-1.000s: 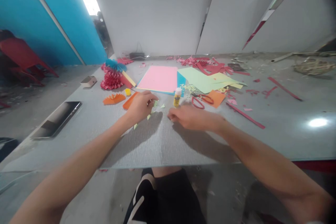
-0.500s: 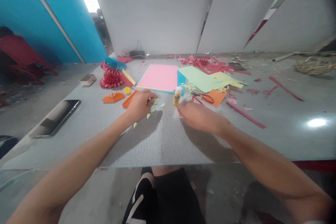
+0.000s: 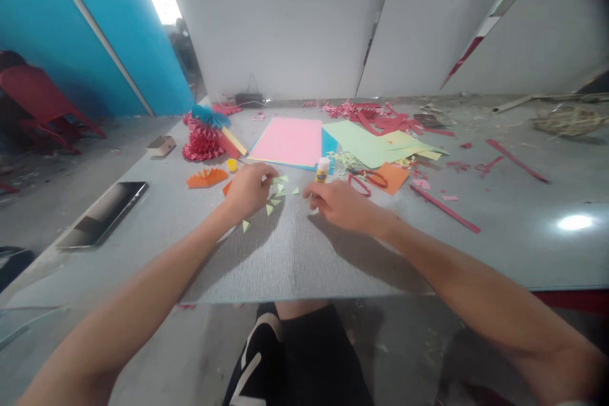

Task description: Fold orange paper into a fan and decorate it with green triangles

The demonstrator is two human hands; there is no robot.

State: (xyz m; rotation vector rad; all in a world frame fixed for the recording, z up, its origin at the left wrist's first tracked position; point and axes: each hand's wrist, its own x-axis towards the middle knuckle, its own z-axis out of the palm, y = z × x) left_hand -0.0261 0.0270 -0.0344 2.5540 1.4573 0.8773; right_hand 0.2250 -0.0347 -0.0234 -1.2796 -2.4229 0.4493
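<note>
Small green triangles (image 3: 278, 193) lie scattered on the tabletop (image 3: 285, 254) at mid-frame, apparently kept within reach between the curled left hand (image 3: 247, 190) and right hand (image 3: 337, 203); whether either pinches one, I cannot tell.

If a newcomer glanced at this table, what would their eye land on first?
At the centre, the left hand sits beside scattered small green paper triangles, the right hand just before a glue bottle. Behind them lies a pink sheet, with a red pleated fan to its left and red-handled scissors to its right.
</note>
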